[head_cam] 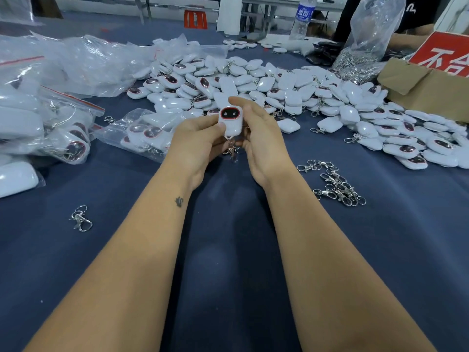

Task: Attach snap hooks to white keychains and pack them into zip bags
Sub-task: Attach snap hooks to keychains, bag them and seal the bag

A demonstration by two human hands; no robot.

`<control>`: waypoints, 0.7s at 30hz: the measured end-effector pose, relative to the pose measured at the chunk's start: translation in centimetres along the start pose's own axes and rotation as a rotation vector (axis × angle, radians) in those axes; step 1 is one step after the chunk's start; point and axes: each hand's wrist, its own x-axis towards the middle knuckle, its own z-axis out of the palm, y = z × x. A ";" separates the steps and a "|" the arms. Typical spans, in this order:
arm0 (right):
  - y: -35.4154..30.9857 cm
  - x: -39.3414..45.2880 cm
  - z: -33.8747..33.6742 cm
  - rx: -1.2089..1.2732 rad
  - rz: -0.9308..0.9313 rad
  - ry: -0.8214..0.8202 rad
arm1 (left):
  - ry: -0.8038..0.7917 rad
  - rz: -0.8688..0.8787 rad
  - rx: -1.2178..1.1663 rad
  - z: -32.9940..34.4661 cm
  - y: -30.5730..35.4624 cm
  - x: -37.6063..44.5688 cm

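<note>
Fingers of both hands, left (200, 138) and right (258, 133), pinch an upright keychain (230, 120), hook (232, 149) dangling, seemingly to check its attachment.

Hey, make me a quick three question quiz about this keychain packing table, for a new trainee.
1. True or false: the left hand holds a keychain.
2. Where do the loose hooks lie? A) in the box B) on the cloth by the right hand C) under the bottle
3. Fill in: a hook hangs ____ the held keychain.

Key: 1 true; 2 B; 3 below. The box and bottle sit at the far right side.
</note>
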 end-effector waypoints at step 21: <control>0.1 0.0 -0.3 0.002 0.023 -0.029 | 0.162 0.040 0.091 0.1 0.0 0.0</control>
